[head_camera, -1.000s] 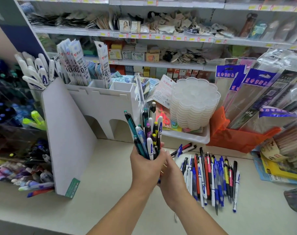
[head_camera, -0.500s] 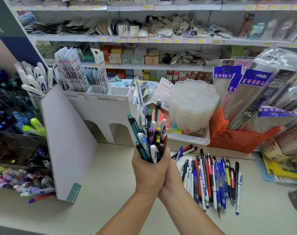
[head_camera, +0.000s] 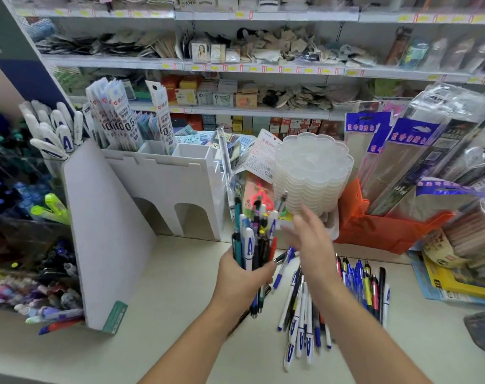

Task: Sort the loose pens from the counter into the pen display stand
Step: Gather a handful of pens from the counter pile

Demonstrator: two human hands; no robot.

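Right hand [head_camera: 309, 239] lifted off pen bundle [head_camera: 253, 239], left hand [head_camera: 242, 275] still gripping

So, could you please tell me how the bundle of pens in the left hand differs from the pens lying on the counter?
The bundle of pens stands roughly upright, gripped in the left hand; the loose pens lie flat on the counter. The bundle is packed tight, while the loose pens are spread in a rough row, touched by neither hand. The right hand is open above them. Both groups mix blue, white and black barrels.
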